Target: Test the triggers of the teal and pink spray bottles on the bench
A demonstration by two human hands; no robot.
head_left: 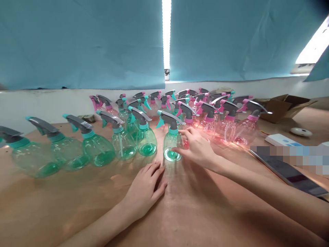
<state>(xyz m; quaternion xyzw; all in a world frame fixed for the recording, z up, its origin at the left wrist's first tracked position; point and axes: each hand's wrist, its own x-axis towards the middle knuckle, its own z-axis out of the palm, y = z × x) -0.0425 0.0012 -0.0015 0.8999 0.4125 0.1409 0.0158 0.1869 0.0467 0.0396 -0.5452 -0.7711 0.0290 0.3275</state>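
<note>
A clear green spray bottle (pixel 172 145) with a grey and turquoise trigger head stands upright on the table in front of me. My right hand (pixel 196 145) grips it from the right side, the thumb across its front and the fingers behind it. My left hand (pixel 147 183) rests on the tabletop, palm down with the fingers stretched out, holding nothing. Nearest to those fingertips is another green spray bottle (pixel 147 142). More green spray bottles, among them this one (pixel 99 151), run in a row to the left.
Pink spray bottles (pixel 248 128) stand in a group at the right, with several more behind. Farther right are an open cardboard box (pixel 279 108), a white mouse-shaped object (pixel 300 132), a white box (pixel 282 140) and a dark phone-like slab (pixel 288 173). Blue sheeting (pixel 82 44) hangs behind the table.
</note>
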